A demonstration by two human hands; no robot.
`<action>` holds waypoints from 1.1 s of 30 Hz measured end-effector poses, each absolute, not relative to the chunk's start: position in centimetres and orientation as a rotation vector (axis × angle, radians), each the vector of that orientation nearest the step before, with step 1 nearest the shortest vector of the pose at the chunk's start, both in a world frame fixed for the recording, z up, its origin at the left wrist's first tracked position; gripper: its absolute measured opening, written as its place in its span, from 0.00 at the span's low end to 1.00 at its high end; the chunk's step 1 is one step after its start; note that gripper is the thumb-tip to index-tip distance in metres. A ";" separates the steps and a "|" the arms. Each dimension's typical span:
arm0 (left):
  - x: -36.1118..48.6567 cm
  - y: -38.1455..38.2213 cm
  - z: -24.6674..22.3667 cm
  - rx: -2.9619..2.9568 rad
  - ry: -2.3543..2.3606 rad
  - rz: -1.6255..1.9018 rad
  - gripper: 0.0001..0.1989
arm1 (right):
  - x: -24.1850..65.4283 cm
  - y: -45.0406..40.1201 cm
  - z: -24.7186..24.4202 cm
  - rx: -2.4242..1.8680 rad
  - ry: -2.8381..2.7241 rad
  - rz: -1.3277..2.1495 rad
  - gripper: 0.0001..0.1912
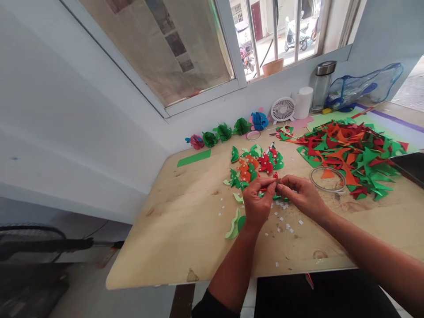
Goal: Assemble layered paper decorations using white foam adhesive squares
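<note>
My left hand and my right hand meet over the table, fingertips pinched together. Whatever sits between them is small and mostly hidden by the fingers; a bit of red paper shows just behind the tips. Beyond the hands lie folded paper pieces with small white squares on them: orange ones, red ones and green ones. Light green wavy paper strips rest beside my left wrist. Little white squares are scattered under and around the hands.
To the right are a heap of red, orange and green paper scraps, a roll of tape and a dark flat device. Along the wall stand paper figures, a small fan and a glass bottle.
</note>
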State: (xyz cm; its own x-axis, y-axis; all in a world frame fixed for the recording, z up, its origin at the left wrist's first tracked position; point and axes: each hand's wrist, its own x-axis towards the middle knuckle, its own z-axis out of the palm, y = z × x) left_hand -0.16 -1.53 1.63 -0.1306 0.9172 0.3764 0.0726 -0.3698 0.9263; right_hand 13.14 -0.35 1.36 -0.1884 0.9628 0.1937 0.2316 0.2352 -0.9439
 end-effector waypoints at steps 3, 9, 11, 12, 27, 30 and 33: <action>-0.2 -1.5 1.5 1.495 1.147 1.559 0.06 | 13.2 -0.3 1.4 -1.149 -1.624 1.029 0.13; -0.3 -1.2 0.9 1.383 1.148 1.527 0.07 | 13.3 -0.2 1.2 -1.139 -1.633 1.038 0.10; -0.2 -1.1 0.8 1.322 1.143 1.533 0.07 | 13.3 -0.2 1.1 -1.122 -1.614 1.066 0.09; -0.1 -1.0 0.7 1.276 1.140 1.542 0.07 | 13.3 -0.1 1.2 -1.108 -1.602 1.090 0.09; -1.8 0.6 1.1 0.691 0.977 1.609 0.07 | 14.0 0.4 1.4 -1.149 -1.344 1.140 0.10; -1.9 0.6 1.1 0.658 0.944 1.585 0.07 | 14.0 0.7 1.0 -1.174 -1.415 1.112 0.11; -1.9 0.6 1.1 0.641 0.929 1.572 0.07 | 14.0 0.7 1.2 -1.185 -1.515 1.105 0.11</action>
